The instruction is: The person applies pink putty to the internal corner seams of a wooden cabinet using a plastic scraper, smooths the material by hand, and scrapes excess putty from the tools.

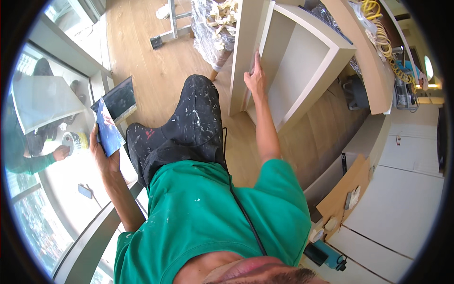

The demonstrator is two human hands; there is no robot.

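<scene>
My left hand [108, 154] is closed around a thin flat blue sheet [111, 130] with a pale patch on it, raised beside the window at the left. My right arm reaches forward to a beige open-fronted cabinet frame [302, 52]. Against the cabinet's upright beige panel [243, 71], my right hand [257, 81] rests with its index finger stretched along the surface and its thumb apart. Nothing shows in that hand, though its other fingers are partly hidden. Behind the blue sheet stands a dark rectangular panel [124, 98] with a light lower edge.
Plastic-wrapped material [213, 35] and a metal stand [172, 26] are on the wood floor ahead. Yellow coiled hose [383, 38] hangs at the upper right. At the lower right are a cardboard sheet [343, 189] and a teal bottle [326, 254]. Window glass at left carries reflections.
</scene>
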